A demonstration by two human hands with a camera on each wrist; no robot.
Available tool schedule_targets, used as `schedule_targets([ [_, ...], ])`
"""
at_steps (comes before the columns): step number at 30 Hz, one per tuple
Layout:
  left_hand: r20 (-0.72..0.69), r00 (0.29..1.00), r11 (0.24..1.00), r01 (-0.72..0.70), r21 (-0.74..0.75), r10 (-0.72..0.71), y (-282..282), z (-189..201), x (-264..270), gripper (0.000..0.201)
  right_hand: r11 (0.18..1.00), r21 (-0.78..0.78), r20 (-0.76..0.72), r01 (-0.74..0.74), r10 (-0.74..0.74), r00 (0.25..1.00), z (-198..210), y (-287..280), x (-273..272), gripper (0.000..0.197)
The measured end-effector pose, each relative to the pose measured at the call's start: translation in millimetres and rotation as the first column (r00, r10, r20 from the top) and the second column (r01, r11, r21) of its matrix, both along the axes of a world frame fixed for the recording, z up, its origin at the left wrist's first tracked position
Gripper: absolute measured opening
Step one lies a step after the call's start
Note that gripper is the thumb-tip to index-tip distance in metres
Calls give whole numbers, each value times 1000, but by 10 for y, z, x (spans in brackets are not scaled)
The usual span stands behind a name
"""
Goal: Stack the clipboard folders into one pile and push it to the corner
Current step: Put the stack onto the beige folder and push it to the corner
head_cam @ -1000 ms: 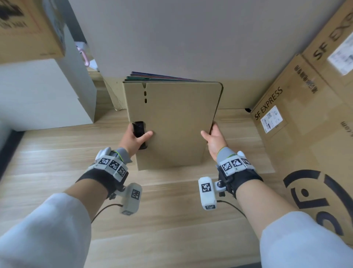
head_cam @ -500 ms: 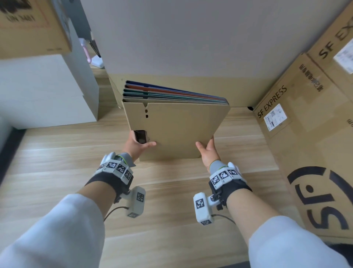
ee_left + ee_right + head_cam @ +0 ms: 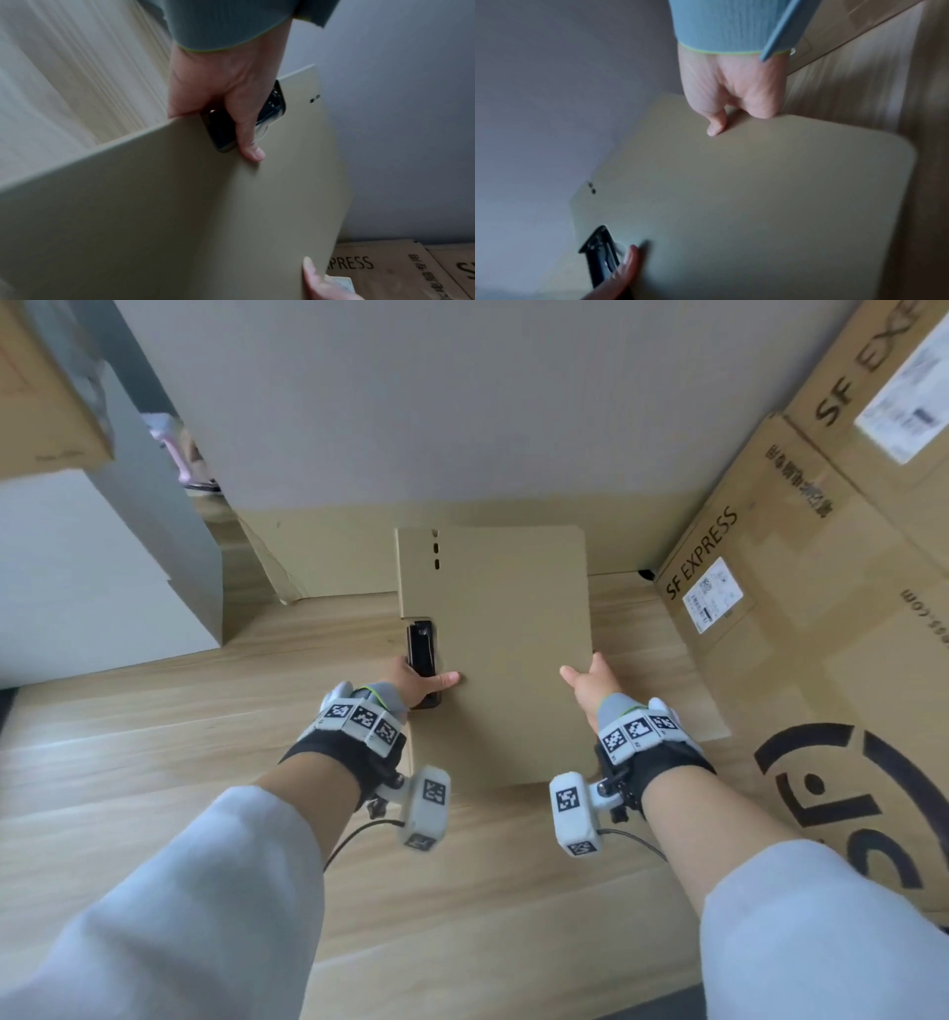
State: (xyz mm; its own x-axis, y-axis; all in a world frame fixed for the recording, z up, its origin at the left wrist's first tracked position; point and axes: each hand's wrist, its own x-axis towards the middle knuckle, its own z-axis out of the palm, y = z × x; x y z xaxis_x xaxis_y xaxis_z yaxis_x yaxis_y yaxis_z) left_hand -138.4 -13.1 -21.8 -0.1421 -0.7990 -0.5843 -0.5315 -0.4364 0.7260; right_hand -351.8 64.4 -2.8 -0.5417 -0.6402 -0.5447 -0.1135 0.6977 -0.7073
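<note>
Clipboard folders (image 3: 495,654): one tan-topped pile, held between both hands above the wooden floor (image 3: 154,762), its far end near the wall (image 3: 462,403), a cardboard box (image 3: 801,618) to the right.

Left hand (image 3: 411,683): forearm extended forward, grasping the pile's left edge; thumb laid flat across the black clip (image 3: 422,654) and cover, fingers hidden underneath.

Right hand (image 3: 590,683): forearm extended forward, grasping the right edge; thumb pressed on top, fingers curled under.
</note>
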Motion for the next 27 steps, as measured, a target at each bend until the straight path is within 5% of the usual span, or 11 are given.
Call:
schedule_targets([
  [9,116,981,961,123,249,-155,-14,-137,-1348,82,975,189,-50,116,-108,993,-157,-21,-1273,64],
  [21,208,962,962,127,242,-179,-159,-296,-2304,56,965,193,-137,176,-151,979,-389,-310,-2151,54],
  [27,347,925,973,83,214,-155,-160,-358,-2477,71,966,191,-150,172,-145,978,-480,-403,-2185,54],
])
